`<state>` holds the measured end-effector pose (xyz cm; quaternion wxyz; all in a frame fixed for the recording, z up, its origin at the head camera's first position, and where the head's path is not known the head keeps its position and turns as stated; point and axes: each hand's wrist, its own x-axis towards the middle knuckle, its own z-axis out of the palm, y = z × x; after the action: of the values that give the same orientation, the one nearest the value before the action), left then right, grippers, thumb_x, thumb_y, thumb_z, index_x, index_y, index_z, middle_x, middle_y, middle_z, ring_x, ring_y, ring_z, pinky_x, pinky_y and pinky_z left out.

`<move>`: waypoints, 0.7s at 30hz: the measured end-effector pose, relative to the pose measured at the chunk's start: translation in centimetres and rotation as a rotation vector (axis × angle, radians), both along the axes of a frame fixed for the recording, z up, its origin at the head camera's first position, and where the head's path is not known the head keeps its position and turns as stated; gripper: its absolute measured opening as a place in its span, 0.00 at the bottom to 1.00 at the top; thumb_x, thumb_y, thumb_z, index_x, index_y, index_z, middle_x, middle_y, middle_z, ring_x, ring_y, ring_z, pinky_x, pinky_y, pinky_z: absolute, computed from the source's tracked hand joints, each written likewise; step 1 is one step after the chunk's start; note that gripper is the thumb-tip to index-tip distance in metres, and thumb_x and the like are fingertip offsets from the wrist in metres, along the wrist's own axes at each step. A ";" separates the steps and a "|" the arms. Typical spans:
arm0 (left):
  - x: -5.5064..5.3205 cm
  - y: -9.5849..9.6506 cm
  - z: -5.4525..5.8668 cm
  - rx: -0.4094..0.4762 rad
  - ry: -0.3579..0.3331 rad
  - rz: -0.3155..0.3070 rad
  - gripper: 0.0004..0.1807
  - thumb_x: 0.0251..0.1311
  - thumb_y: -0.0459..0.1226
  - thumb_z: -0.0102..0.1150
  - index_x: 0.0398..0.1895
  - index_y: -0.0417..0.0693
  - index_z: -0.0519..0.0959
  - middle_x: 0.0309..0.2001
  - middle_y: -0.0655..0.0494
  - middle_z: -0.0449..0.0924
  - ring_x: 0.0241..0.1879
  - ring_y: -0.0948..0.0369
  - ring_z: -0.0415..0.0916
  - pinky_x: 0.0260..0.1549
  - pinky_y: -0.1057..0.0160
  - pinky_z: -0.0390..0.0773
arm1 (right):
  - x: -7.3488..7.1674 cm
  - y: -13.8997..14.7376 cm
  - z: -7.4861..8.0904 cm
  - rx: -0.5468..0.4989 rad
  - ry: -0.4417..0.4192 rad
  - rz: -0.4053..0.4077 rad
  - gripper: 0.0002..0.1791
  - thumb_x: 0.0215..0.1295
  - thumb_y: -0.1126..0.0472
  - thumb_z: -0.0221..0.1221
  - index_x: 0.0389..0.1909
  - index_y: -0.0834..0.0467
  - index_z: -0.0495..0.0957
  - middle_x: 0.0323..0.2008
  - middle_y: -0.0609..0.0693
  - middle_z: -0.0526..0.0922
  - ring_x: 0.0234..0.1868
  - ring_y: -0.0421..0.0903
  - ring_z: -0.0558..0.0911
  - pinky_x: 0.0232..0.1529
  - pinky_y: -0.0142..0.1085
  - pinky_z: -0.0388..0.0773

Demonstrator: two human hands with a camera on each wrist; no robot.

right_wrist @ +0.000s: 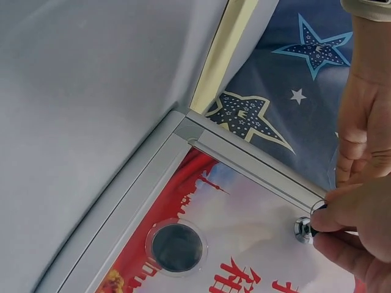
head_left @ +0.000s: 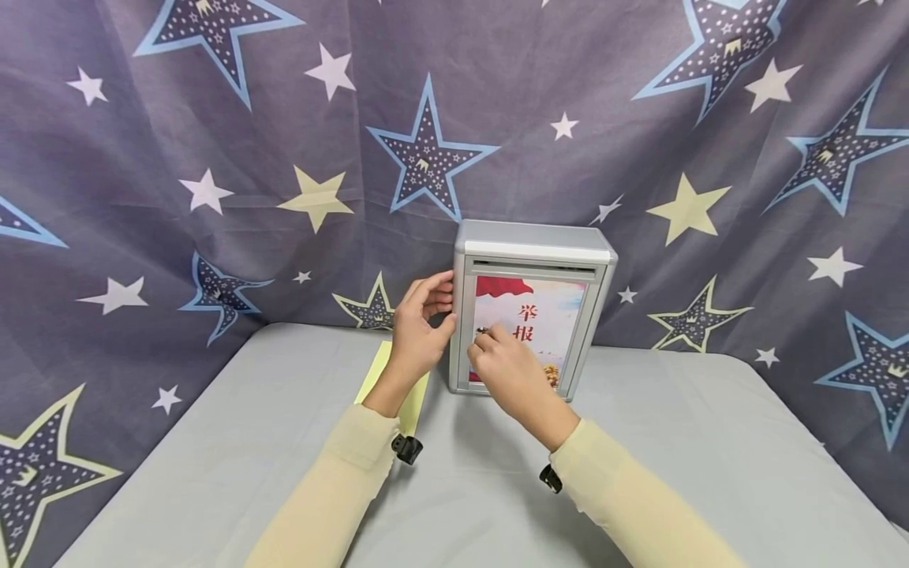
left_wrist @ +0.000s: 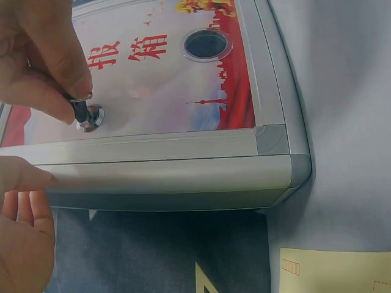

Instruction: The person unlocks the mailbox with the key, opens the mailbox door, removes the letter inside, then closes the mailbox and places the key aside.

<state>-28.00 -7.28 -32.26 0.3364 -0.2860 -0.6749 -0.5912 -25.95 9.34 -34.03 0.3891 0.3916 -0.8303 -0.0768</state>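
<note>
A silver-grey metal suggestion box (head_left: 537, 234) stands upright against the curtain, with a slot (head_left: 533, 268) near its top and a printed red-and-white poster on its front. My right hand (head_left: 507, 367) is at the left part of the front, pinching a small black-headed key (left_wrist: 79, 110) between thumb and finger. The key sits at the round chrome lock (right_wrist: 300, 230), and a thin key ring shows beside it. My left hand (head_left: 420, 323) rests against the box's left side, its thumb at the front edge and its fingers on the side, loosely bent.
A yellow envelope (left_wrist: 336, 271) with red printed boxes lies on the grey-covered table (head_left: 213, 442), partly under my left forearm. A star-patterned curtain (head_left: 256, 158) hangs behind the box. Low on the poster is a round dark window (right_wrist: 176, 247).
</note>
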 end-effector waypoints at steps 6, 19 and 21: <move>0.1 -0.1 0.0 -0.005 0.000 0.004 0.30 0.51 0.10 0.58 0.62 0.25 0.74 0.49 0.28 0.74 0.46 0.37 0.77 0.48 0.38 0.80 | 0.0 0.1 -0.4 -0.008 0.041 0.018 0.06 0.58 0.73 0.70 0.36 0.65 0.88 0.35 0.53 0.87 0.38 0.51 0.79 0.43 0.37 0.81; 0.1 -0.1 0.0 -0.007 -0.006 -0.003 0.30 0.52 0.10 0.58 0.62 0.25 0.74 0.50 0.28 0.73 0.46 0.36 0.76 0.49 0.38 0.80 | 0.2 0.2 -0.8 -0.042 0.019 0.012 0.10 0.58 0.73 0.70 0.41 0.66 0.88 0.40 0.54 0.88 0.42 0.51 0.82 0.46 0.36 0.82; 0.2 -0.1 0.0 -0.006 -0.004 -0.005 0.30 0.52 0.09 0.58 0.62 0.24 0.74 0.50 0.28 0.73 0.46 0.35 0.76 0.49 0.38 0.80 | 0.3 0.2 -0.8 -0.050 0.016 0.007 0.10 0.58 0.73 0.71 0.41 0.66 0.88 0.40 0.54 0.88 0.42 0.51 0.82 0.46 0.36 0.83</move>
<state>-27.84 -7.36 -32.24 0.3330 -0.2875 -0.6765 -0.5906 -25.66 9.55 -34.83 0.4056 0.3839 -0.8275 -0.0577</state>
